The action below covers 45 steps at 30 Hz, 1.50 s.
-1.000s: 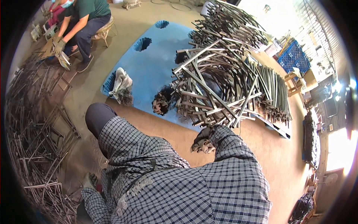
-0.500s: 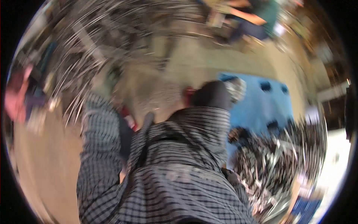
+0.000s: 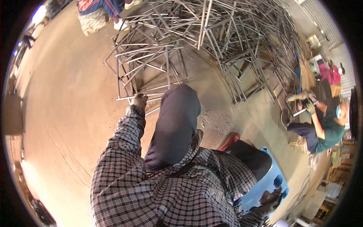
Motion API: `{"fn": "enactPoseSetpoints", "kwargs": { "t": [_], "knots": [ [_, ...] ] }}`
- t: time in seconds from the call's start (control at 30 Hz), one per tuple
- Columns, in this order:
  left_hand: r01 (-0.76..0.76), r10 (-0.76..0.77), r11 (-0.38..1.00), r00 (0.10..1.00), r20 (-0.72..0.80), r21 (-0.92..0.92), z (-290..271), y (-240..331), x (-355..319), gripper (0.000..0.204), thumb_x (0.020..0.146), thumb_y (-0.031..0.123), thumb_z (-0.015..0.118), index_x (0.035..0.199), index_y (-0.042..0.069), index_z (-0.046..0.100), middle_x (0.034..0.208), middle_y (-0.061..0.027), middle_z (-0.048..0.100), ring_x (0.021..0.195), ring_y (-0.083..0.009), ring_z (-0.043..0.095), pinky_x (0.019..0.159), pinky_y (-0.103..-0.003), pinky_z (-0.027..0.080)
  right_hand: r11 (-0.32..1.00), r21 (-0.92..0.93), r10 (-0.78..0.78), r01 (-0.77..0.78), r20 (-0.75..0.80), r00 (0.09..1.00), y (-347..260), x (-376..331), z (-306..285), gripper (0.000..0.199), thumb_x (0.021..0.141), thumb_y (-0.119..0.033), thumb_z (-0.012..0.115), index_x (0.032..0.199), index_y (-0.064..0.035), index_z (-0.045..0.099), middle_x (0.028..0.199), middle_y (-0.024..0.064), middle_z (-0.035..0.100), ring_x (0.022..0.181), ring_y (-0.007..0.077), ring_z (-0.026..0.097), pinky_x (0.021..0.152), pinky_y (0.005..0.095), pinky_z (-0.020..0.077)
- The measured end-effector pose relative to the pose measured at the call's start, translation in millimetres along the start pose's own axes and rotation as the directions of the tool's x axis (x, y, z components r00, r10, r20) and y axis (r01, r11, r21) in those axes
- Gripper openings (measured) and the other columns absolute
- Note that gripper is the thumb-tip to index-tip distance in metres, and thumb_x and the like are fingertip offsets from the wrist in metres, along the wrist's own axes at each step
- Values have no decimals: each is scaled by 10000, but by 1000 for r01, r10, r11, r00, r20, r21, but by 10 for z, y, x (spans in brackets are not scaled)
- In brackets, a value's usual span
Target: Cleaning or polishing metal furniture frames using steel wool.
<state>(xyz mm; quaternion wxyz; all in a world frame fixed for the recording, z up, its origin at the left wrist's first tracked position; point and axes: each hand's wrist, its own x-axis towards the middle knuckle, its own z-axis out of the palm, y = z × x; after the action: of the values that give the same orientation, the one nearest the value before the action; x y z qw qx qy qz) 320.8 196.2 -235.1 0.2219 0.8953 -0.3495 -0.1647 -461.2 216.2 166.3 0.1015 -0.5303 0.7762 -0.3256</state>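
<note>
Head view shows a turn completed: a second ago the person faces a stack of metal frames on a blue sheet, and now the body is swung round to a different, larger heap of metal rod frames (image 3: 211, 41) spread over the far floor. The left hand (image 3: 139, 100) is stretched out at the near left edge of that heap, its fingers closed round a thin metal rod (image 3: 130, 97) that sticks out of a leaning rectangular frame. The checked sleeve (image 3: 121, 140) runs back from it to the body, and a knee in dark trousers (image 3: 176, 121) rises just right of the hand.

The right hand (image 3: 269, 198) hangs low at the near right, beside the blue sheet (image 3: 261, 183); whether its fingers hold anything I cannot tell, as it is small and at the rim.

So the work has shifted from the sheet-side stack to pulling a piece from the floor heap. At far right, another person in a green top (image 3: 329, 132) sits working on a rod.
</note>
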Motion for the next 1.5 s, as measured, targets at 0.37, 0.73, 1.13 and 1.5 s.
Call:
{"fn": "enactPoseSetpoints", "kwargs": {
  "t": [0.37, 0.73, 1.13, 1.5],
  "knots": [
    [0, -60, 980, 953, 298, 197, -1001, 1305, -580, 612, 822, 327, 600, 1357, 118, 386, 1409, -110, 389, 1328, -310, 326, 1065, -434, 312, 711, 681, -145, -175, 386, 911, -2081, 351, 1203, 787, 907, -547, 459, 1360, 86, 343, 1403, 213, 392, 1281, 292, 385, 1014, 405, 366],
    [273, -277, 958, 804, 526, 88, -1656, 2439, -547, 777, 789, 416, 665, 1413, 109, 319, 1425, -174, 369, 1327, -344, 340, 1071, -449, 314, 858, 503, -151, -103, 438, 886, -1869, -80, 1151, 558, 915, -398, 527, 1191, 85, 487, 1190, 194, 577, 1073, 278, 565, 945, 384, 440],
    [-116, -37, 935, 908, 416, 335, -523, 1559, -35, 388, 860, 143, 478, 1242, 81, 498, 1280, -138, 502, 1243, -317, 446, 986, -471, 402, 985, 173, -57, -16, 413, 909, -1830, -154, 1134, 507, 898, -394, 529, 1159, 40, 523, 1193, 152, 561, 1069, 275, 542, 947, 382, 420],
    [17, -158, 965, 836, 526, 263, -933, 1661, -120, 319, 880, 219, 476, 1169, 204, 609, 1298, -124, 532, 1159, -319, 541, 1031, -510, 355, 996, 24, -85, 83, 441, 893, -1868, -58, 1257, 462, 901, -367, 510, 1160, 13, 559, 1152, 190, 579, 994, 293, 567, 891, 377, 437]
  ]
}}
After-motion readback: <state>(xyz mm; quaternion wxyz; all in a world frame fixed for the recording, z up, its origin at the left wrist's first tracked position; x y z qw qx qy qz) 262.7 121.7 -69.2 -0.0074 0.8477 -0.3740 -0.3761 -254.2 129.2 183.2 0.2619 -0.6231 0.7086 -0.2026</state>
